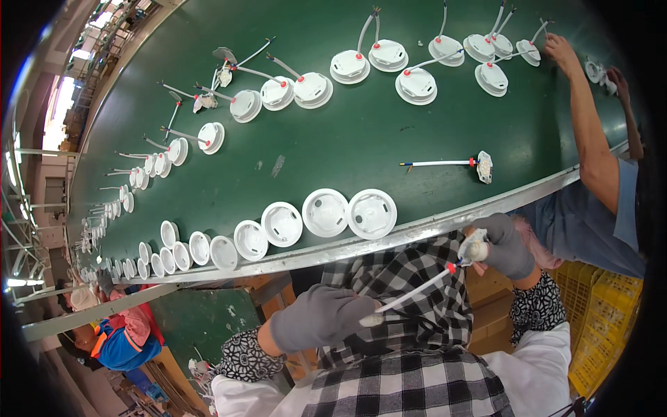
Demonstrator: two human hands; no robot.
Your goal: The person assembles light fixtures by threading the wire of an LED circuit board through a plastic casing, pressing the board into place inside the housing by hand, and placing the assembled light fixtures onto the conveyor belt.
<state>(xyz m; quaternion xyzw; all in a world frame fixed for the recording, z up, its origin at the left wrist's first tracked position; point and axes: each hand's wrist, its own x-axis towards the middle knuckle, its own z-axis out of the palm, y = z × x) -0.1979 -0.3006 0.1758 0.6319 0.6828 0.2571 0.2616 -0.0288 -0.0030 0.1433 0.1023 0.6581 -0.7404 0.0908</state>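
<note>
My left hand (pixel 323 316), in a grey glove, is closed around the lower end of a white cable (pixel 420 288) above my lap. My gloved right hand (pixel 509 247) grips a small white lamp part (pixel 474 248) at the cable's other end, next to a red grommet (pixel 451 268). Just past the table edge, a similar lamp part (pixel 484 167) with its cable lies on the green table (pixel 431 132). To the left of it, a row of hollow round white housings (pixel 372 214) follows the near edge.
Across the far side stand several white round lamp bodies (pixel 313 90) with upright grey cables. A metal rail (pixel 431 224) borders the table. At right are a co-worker's arm (pixel 590 132) and yellow crates (pixel 604 320). A second green table (pixel 208 323) stands at lower left, near other people.
</note>
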